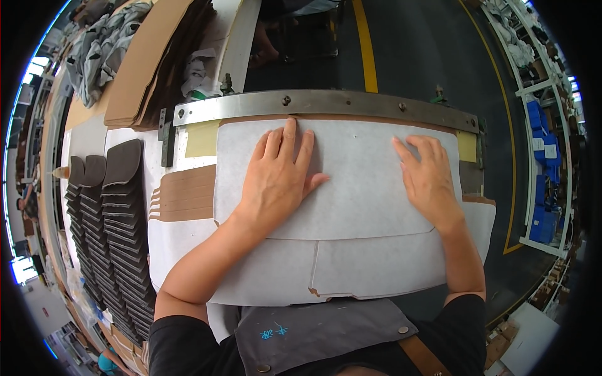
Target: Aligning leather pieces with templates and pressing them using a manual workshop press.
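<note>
Touching the white sheet, left hand and right hand grip nothing; it looks light, bendy; hold its sides

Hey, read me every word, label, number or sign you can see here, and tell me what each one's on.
Grey apron: a few bright blue characters; I won't copy out the wording.
Blue bins at the far right: white labels, too small to read.
White sheet under the left hand and right hand: no writing that I can make out.
</note>
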A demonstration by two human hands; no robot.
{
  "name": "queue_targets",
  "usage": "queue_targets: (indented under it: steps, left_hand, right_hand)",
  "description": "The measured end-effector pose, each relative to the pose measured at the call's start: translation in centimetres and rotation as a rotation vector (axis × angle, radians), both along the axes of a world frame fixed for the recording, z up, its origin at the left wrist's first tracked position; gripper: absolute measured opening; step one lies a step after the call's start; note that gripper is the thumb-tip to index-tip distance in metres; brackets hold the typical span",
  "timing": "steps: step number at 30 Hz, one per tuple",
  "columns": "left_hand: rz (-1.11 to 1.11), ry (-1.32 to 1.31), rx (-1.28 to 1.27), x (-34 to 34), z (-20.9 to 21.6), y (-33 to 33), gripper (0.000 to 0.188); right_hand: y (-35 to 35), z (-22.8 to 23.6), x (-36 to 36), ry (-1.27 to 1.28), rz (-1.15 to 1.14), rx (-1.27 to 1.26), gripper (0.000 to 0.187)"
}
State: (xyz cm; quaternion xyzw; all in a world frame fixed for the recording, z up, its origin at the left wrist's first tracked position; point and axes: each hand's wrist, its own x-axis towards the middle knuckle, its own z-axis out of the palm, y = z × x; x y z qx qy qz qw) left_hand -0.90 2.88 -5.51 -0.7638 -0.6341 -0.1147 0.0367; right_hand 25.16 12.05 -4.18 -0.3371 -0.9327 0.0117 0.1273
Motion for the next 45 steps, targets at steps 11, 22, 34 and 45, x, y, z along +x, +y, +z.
queue_targets:
  steps: [11, 22, 34, 45]
  left_hand:
    - [0.014, -0.010, -0.020, 0.04, -0.02, -0.04, 0.063]
    - [0.029, 0.011, -0.031, 0.04, 0.34, 0.23, 0.070]
    - [0.050, 0.040, -0.037, -0.11, -0.25, 0.15, 0.073]
    - [0.103, 0.074, -0.022, -0.08, -0.26, 0.18, 0.077]
  right_hand:
    - [-0.02, -0.02, 0.20, -0.001, 0.006, -0.006, 0.043]
    - [-0.10, 0.02, 0.17, -0.005, 0.002, 0.003, 0.043]
    - [0.01, -0.25, 0.17, -0.007, -0.009, -0.009, 0.043]
    - [-0.13, -0.29, 0.29, -0.025, -0.010, -0.013, 0.044]
